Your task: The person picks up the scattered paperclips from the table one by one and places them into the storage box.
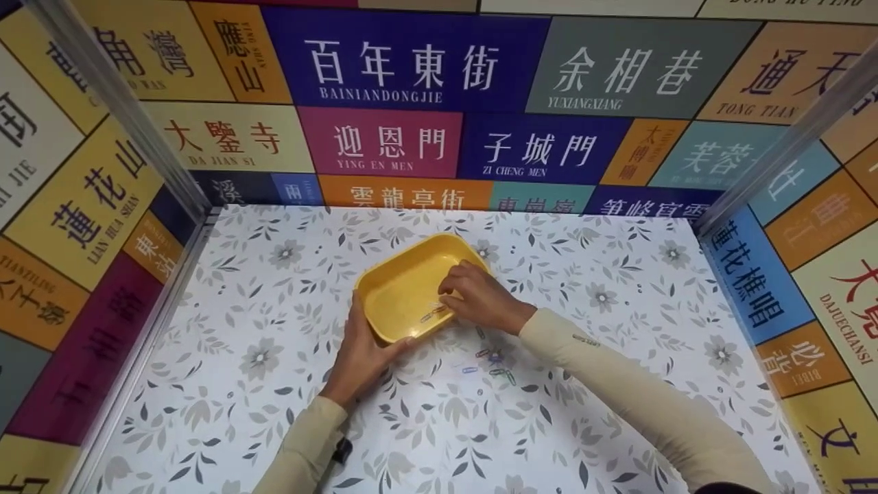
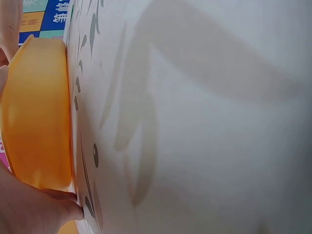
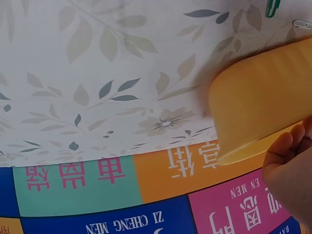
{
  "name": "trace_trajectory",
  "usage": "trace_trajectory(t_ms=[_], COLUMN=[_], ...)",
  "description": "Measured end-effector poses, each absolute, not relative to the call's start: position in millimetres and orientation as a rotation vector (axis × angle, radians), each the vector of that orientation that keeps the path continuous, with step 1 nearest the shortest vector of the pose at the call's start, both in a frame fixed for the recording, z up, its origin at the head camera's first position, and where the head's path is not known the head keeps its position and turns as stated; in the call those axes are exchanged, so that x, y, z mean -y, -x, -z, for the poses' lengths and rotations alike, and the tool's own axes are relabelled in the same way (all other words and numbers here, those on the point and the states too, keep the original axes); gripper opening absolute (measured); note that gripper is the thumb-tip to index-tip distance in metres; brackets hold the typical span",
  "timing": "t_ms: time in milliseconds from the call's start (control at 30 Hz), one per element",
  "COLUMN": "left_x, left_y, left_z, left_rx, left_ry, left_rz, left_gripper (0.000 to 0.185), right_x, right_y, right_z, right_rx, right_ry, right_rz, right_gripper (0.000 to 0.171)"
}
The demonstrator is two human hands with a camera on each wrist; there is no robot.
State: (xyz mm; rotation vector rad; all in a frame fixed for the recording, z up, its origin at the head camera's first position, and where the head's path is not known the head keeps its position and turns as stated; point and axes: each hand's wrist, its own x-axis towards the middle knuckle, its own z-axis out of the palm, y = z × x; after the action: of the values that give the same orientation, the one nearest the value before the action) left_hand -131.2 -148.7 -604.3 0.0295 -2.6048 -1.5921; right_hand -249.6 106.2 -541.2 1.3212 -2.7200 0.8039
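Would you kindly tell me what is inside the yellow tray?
A few paper clips lie inside the yellow tray, toward its near side. The right grip covers part of the tray's right side, so anything directly beneath cannot be seen.

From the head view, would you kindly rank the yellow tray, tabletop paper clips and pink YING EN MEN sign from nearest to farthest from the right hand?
1. Yellow tray: partly under the right hand.
2. Tabletop paper clips: toward the picture's bottom.
3. Pink sign: on the back wall.
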Motion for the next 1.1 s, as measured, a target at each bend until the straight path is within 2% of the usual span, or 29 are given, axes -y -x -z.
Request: trace_trajectory(t_ms=[833,1100], left_x=[146.4,147.6], left_y=[132.5,131.5], left_z=[603.9,605.3], left_rx=[2.541,2.516], left_ry=[-0.005,0.032], left_rz=[1.648,1.626], left_gripper=[0.141,0.139], right_x=[-140.2,-145.8], right_y=[208.1,192.6], right_z=[557.8,581.2], right_rx=[2.433,2.417], right_ry=[-1.271,-1.338], right_rz=[-1.006,-1.000], right_gripper=[0.003,0.008])
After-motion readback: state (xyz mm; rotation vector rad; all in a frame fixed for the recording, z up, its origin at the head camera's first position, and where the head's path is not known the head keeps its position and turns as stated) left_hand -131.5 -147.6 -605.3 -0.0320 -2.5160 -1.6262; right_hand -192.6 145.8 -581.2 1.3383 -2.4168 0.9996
